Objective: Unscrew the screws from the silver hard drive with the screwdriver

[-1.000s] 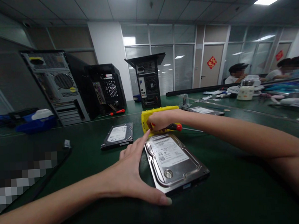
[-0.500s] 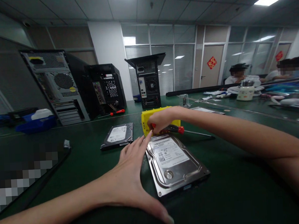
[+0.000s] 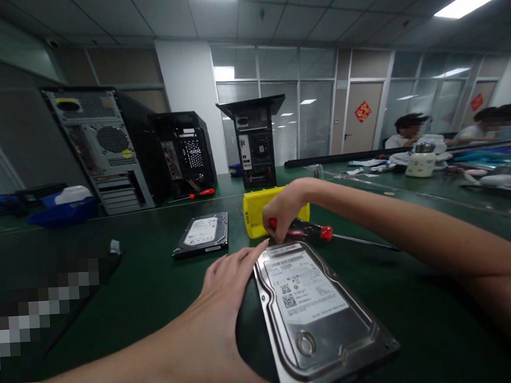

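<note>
A silver hard drive (image 3: 317,314) lies label-up on the green table in front of me. My left hand (image 3: 221,313) is spread open along its left edge, fingertips touching the far left corner. My right hand (image 3: 284,208) is closed around the black and red handle of a screwdriver (image 3: 309,230) just beyond the drive's far edge; the metal shaft points right across the table. A yellow box (image 3: 256,211) stands right behind that hand.
A second hard drive (image 3: 203,233) lies to the left. Three computer towers (image 3: 103,148) stand at the back, with a red-handled screwdriver (image 3: 202,192) near them and a blue bin (image 3: 63,212) at far left. People sit at the far right.
The silver drive now sits closer to me and looks larger. My right hand and the screwdriver have shifted slightly right and toward me. My left hand has stayed against the drive's left edge.
</note>
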Tool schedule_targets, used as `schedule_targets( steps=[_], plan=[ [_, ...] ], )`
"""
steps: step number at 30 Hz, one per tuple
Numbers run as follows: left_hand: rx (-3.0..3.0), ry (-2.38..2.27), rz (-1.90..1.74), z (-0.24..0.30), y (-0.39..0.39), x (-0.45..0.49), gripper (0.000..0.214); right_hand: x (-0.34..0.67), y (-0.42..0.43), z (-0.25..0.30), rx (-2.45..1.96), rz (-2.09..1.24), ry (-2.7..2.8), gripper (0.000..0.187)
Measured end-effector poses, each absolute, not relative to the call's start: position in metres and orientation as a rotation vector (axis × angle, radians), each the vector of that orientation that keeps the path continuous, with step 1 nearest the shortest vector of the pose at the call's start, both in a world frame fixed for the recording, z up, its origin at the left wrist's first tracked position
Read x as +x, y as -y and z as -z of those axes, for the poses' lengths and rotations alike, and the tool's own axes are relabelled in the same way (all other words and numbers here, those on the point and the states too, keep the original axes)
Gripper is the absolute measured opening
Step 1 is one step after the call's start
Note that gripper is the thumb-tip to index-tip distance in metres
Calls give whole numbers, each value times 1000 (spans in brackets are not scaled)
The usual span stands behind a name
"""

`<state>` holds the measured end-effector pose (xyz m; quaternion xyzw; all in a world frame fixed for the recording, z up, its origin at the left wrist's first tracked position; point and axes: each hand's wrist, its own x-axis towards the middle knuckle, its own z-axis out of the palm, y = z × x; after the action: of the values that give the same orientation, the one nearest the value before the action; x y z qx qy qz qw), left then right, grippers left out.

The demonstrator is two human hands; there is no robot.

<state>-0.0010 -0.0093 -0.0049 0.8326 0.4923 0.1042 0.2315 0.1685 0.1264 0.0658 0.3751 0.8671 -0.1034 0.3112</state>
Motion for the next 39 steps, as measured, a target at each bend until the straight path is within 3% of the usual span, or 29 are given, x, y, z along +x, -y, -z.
schedule_targets(
  steps=[6,13,31,39],
  plan=[
    [2371,-1343,-332,-1,15,4,133,168,-133,-65,1049,177,-2323,43],
    [2328,-1409,-69,-8,15,12,146,159,-123,-63,1082,0,-2453,43],
    [2407,-1186,-243,5,7,11,139,156,-123,-52,1165,-106,-2461,43],
    [2357,-1339,59,-16,3,-3,151,160,-127,-59,1097,10,-2439,41]
  ],
)
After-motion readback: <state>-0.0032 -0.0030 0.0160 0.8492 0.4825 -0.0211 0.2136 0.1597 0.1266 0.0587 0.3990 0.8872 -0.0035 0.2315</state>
